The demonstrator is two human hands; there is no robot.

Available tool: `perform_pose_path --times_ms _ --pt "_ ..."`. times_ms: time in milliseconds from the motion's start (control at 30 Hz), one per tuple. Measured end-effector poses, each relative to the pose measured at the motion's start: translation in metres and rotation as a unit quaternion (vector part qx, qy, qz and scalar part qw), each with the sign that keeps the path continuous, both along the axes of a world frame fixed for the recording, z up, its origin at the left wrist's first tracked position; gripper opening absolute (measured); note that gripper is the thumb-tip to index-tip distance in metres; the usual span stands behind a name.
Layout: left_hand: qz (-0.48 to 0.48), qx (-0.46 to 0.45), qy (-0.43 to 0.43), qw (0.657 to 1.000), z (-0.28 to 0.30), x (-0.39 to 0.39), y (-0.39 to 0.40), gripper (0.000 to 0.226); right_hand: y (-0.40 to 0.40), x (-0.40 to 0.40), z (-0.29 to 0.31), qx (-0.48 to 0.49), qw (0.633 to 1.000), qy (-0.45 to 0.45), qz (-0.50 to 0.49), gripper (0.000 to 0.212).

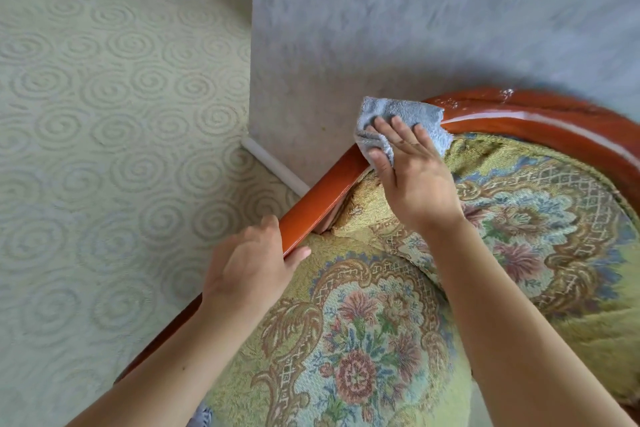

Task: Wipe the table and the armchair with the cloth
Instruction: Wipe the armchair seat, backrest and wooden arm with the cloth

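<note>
An armchair with a glossy red-brown wooden frame (322, 198) and floral tapestry cushions (367, 340) fills the lower right. A blue-grey terry cloth (398, 114) lies on the curved top rail where the arm meets the back. My right hand (412, 177) presses flat on the cloth, fingers spread over it. My left hand (252, 270) grips the wooden armrest lower down, thumb on the inner side. No table is in view.
A pale grey wall (415, 28) stands right behind the chair, with a white skirting strip (273, 166) at its foot. Cream carpet with a spiral pattern (104, 149) covers the floor to the left of the chair.
</note>
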State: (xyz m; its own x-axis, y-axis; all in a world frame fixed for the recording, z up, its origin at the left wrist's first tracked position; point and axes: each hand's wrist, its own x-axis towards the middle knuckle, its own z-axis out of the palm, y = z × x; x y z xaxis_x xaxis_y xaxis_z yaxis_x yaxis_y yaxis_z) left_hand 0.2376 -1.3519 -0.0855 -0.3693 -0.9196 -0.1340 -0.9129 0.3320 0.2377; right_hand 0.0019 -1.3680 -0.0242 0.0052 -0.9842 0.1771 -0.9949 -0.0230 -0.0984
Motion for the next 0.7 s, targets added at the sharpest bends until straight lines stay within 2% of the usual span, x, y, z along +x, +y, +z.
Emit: perform_pose_path --times_ms 133,233,333,500,700 --pt "0.0 0.007 0.016 1.0 -0.003 0.002 0.001 0.063 0.002 0.013 -0.01 -0.032 0.998 -0.044 -0.023 0.044" --pt "0.001 0.014 0.015 1.0 0.002 0.003 0.002 0.058 0.01 0.041 -0.023 -0.018 0.997 -0.072 0.002 0.048" --pt "0.008 0.022 0.016 1.0 0.011 0.004 0.002 0.053 0.019 0.06 -0.036 -0.006 0.997 -0.04 0.071 0.046" --pt "0.008 0.028 0.018 0.999 0.012 0.005 0.001 0.056 0.014 0.047 -0.029 0.027 0.994 0.059 0.086 0.049" --pt "0.011 0.043 0.052 0.998 0.01 0.007 0.001 0.065 -0.01 0.013 0.002 0.054 0.991 0.122 -0.018 0.057"
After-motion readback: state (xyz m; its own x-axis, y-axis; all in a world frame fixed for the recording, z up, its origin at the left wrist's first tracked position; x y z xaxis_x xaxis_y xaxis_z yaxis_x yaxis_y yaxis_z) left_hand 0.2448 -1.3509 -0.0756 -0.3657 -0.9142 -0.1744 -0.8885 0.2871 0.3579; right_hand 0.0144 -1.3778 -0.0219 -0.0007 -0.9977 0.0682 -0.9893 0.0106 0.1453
